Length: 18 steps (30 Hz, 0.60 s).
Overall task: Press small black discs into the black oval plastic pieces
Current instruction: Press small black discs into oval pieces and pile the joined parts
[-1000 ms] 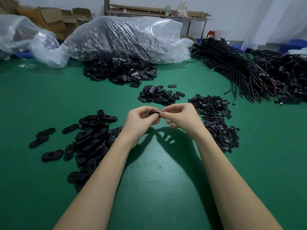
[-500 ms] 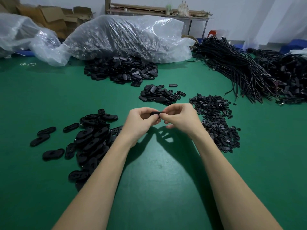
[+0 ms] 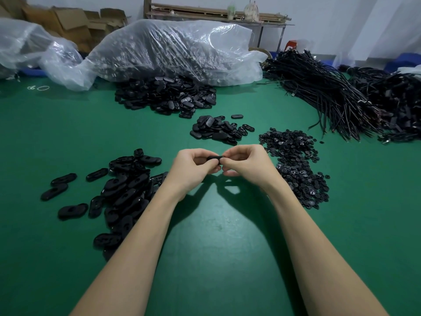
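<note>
Both hands meet above the green table [image 3: 216, 247], pinching one black oval plastic piece [image 3: 214, 158] between them. My left hand [image 3: 193, 167] grips its left end with curled fingers. My right hand [image 3: 247, 164] grips the right end, thumb and fingertips pressed on it. Any disc in the piece is hidden by the fingers. A pile of small black discs [image 3: 296, 165] lies just right of my right hand. A heap of black oval pieces [image 3: 123, 195] lies left of my left forearm.
A smaller cluster of oval pieces [image 3: 218, 131] sits beyond the hands, a bigger heap [image 3: 166, 96] spills from a clear plastic bag [image 3: 173, 49] at the back. Bundles of black cables [image 3: 337, 99] fill the far right. Cardboard boxes [image 3: 68, 21] stand behind.
The hands stay together at the same spot, still pinching the oval piece; only small finger shifts show.
</note>
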Tool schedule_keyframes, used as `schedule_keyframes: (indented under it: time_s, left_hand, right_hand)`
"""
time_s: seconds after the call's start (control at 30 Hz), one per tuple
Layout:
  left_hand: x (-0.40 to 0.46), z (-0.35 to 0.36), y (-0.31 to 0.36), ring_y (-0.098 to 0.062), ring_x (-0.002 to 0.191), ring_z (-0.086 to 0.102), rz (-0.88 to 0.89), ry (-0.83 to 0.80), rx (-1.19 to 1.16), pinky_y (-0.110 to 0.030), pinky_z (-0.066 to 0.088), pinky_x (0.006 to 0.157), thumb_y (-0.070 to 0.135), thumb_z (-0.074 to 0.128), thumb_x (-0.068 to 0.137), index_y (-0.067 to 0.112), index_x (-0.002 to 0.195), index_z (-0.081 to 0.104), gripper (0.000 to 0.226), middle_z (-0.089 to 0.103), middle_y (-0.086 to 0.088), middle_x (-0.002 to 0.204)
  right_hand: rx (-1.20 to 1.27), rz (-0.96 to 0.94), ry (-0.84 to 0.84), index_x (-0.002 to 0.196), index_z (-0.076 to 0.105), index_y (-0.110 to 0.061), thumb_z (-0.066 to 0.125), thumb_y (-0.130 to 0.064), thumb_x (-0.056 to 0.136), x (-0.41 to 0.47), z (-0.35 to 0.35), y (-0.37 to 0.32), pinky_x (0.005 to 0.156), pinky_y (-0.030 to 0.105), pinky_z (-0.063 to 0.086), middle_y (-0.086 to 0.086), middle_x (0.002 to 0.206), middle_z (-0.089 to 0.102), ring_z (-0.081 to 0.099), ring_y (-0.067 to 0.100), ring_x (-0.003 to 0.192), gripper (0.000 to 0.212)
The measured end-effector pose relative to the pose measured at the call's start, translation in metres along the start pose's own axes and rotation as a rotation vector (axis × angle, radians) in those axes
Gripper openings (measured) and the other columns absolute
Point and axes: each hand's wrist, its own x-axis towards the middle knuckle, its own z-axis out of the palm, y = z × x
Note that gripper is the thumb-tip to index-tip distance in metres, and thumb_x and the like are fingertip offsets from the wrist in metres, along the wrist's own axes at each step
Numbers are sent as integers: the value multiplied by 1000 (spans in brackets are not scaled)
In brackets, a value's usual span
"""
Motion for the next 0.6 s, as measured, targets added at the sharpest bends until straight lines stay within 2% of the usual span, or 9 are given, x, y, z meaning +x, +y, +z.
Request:
schedule_keyframes:
  time_s: [0.07,0.2,0.33,0.6]
  left_hand:
    - [0,-1,0,-18,85,77,-5,-5,-3,-20,59,77,4,71,91,20,88,76,18,79,-4,84]
    - [2,-1,-3,-17,83,77,-4,16,62,-29,60,84,5,72,91,22,87,76,18,79,-2,83]
    - [3,0,-5,-14,80,77,12,58,149,-33,60,85,7,72,91,28,84,75,22,79,2,81]
    - [1,3,-2,-8,77,76,47,78,271,-31,61,84,11,72,90,31,82,73,22,78,4,80]
  right_hand:
    - [-8,-7,1,86,75,-7,78,-3,86,0,0,-1,73,31,63,7,76,78,76,21,72,5]
    - [-93,-27,33,82,74,-12,76,-3,85,0,4,-2,76,39,65,4,72,77,77,21,69,9]
    - [-166,-46,71,80,71,-13,76,-7,83,-2,10,-1,73,42,65,1,71,76,76,21,64,9]
    - [-141,-59,61,79,66,-9,77,-6,83,-3,12,3,59,31,63,2,67,75,75,21,60,12]
